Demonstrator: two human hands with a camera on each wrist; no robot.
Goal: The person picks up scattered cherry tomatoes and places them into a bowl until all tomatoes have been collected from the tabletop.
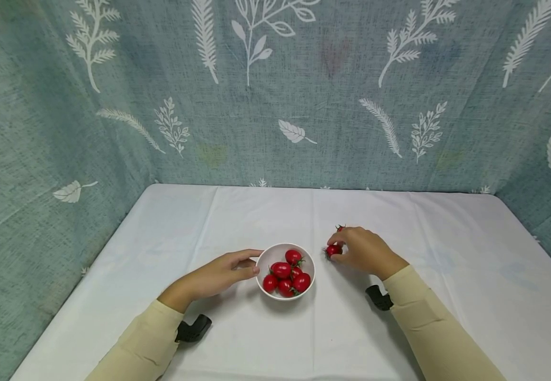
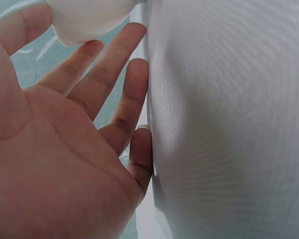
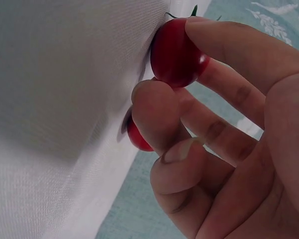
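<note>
A white bowl (image 1: 274,256) holding several red cherry tomatoes (image 1: 282,270) stands on the white tablecloth. At its left side is my left hand (image 1: 220,272), thumb and index finger touching the wall near the rim. The other fingers extend loosely beside the cloth in the left wrist view. To the right of the bowl, my right hand (image 1: 366,251) pinches a cherry tomato (image 3: 174,55) with a green stem between thumb and fingers, low over the cloth. Another cherry tomato (image 3: 138,135) lies just beyond, partly hidden by the right fingers.
White cloth (image 1: 237,217) covers the table, with fold creases running across it. A blue-green curtain (image 1: 265,127) with white leaf prints hangs behind and at both sides. Black wrist devices (image 1: 194,328) sit below both wrists, at the cream sleeves (image 1: 427,317).
</note>
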